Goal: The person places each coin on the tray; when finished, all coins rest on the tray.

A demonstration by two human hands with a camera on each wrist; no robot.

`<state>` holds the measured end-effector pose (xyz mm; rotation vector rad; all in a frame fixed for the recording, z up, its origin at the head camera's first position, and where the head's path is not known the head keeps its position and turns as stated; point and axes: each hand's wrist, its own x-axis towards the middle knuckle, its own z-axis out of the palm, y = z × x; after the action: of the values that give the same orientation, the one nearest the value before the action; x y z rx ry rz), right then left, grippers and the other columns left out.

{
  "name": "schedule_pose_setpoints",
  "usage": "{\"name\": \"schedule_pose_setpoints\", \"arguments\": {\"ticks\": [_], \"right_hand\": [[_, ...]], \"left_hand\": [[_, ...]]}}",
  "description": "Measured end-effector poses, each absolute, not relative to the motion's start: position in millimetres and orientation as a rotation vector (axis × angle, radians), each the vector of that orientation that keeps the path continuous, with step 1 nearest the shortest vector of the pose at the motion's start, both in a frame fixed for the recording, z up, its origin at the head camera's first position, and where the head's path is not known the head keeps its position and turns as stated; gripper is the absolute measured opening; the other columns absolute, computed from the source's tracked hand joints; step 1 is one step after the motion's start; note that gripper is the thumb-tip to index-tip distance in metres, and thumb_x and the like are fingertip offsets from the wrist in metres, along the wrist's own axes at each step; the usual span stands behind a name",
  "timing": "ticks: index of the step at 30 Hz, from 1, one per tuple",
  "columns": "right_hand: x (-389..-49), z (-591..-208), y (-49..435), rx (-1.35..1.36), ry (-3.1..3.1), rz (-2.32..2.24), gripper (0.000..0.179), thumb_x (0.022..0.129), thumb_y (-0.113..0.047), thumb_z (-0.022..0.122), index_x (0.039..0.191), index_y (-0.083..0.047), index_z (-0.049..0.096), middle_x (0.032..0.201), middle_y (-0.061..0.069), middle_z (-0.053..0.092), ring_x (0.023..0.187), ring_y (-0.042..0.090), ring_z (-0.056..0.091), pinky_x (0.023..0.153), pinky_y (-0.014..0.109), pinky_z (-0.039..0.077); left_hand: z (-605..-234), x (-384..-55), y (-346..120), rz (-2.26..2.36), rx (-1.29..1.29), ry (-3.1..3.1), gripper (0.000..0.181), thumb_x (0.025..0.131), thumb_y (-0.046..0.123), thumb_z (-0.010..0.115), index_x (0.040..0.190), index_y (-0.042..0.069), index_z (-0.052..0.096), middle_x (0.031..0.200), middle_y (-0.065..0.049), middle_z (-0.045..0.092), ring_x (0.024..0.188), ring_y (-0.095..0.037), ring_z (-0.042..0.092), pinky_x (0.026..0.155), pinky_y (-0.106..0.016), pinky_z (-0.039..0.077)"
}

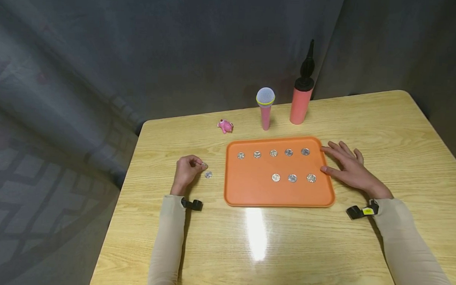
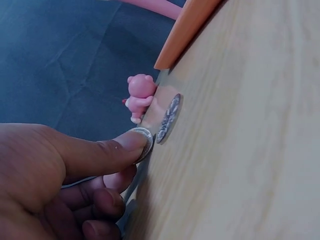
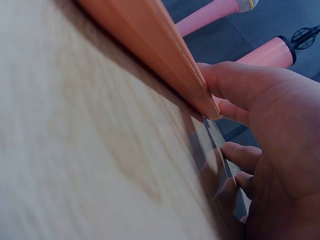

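My left hand (image 1: pixel 186 172) is left of the orange tray (image 1: pixel 249 191), pinching a silver coin (image 2: pixel 146 144) between thumb and forefinger just over the table. A second coin (image 1: pixel 208 174) lies flat on the wood right beside those fingertips. Along the tray's far side runs a row of several coins (image 1: pixel 273 153). Closer to me, a shorter row holds 3 more, with one coin (image 1: pixel 292 178) in its middle. At the tray's right rim my right hand (image 1: pixel 347 167) rests with fingers loosely extended, its thumb and forefinger touching the edge.
Behind the tray stand a pink toy microphone (image 1: pixel 265 116) and a pink hand pump (image 1: pixel 301 105) with a black top. A small pink bear figure (image 1: pixel 225 126) lies left of them. Dark curtains (image 1: pixel 216 54) hang behind the wooden table (image 1: pixel 303 246).
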<state>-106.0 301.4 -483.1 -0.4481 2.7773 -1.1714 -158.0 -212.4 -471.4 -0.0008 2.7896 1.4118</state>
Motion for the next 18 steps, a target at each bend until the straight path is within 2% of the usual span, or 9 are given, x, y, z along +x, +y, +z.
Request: {"name": "schedule_pose_setpoints", "arguments": {"ticks": [4, 13, 18], "right_hand": [[-106.3, -483.1, 301.7, -0.431, 2.771, -1.173, 0.068, 0.095, -0.029, 0.067, 0.154, -0.014, 0.037, 0.163, 0.030, 0.019, 0.155, 0.048, -0.003, 0.114, 0.070, -0.016], [-106.6, -483.4, 302.2, -0.432, 2.770, -1.175, 0.068, 0.095, -0.029, 0.067, 0.154, -0.014, 0.037, 0.163, 0.030, 0.018, 0.155, 0.048, -0.003, 0.114, 0.070, -0.017], [-107.2, -484.0, 302.4, -0.407, 2.762, -1.172, 0.069, 0.094, -0.029, 0.068, 0.154, -0.016, 0.038, 0.164, 0.028, 0.018, 0.155, 0.046, -0.003, 0.115, 0.068, -0.018]], "left_hand": [[-471.8, -158.3, -213.8, 1.475, -0.018, 2.753, 0.010, 0.082, 0.001, 0.079, 0.084, -0.003, 0.070, 0.086, -0.022, 0.073, 0.067, -0.007, 0.057, 0.061, -0.018, 0.044], [-470.1, -160.1, -217.7, 1.477, -0.049, 2.738, 0.002, 0.087, -0.004, 0.071, 0.087, -0.005, 0.072, 0.085, -0.019, 0.071, 0.067, -0.009, 0.054, 0.058, -0.018, 0.043], [-467.4, -160.3, -220.3, 1.565, -0.100, 2.676, 0.009, 0.088, -0.007, 0.065, 0.093, -0.007, 0.073, 0.088, -0.021, 0.073, 0.066, -0.008, 0.057, 0.057, -0.017, 0.046]]}}
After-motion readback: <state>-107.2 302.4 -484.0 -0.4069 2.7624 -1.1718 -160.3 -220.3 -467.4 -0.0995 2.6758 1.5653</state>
